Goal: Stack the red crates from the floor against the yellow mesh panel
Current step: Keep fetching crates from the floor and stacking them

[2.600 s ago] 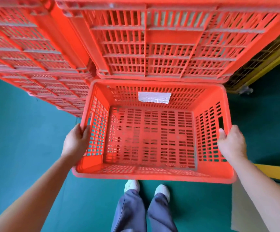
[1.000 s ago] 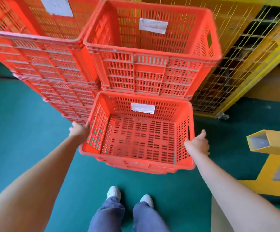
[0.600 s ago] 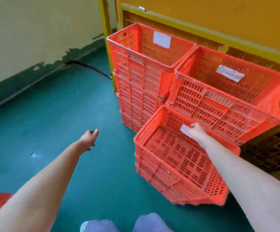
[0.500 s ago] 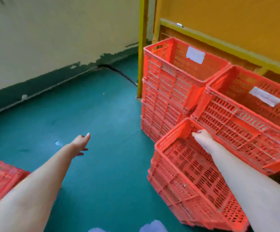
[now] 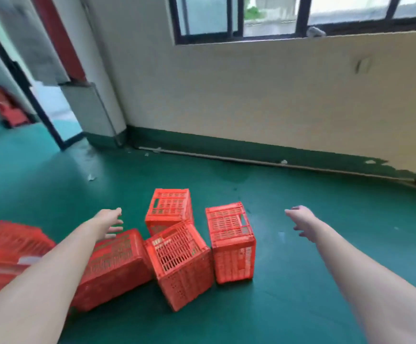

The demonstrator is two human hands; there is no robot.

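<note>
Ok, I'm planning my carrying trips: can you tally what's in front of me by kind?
Red crates fully in view: 4
Red pile cut off at left: at least 1
Empty hands: 2, left hand, right hand
Total: at least 7

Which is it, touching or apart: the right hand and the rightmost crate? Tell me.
Apart. The head view shows bare green floor between the right hand and the rightmost crate.

Soft window daylight — motion blur
</note>
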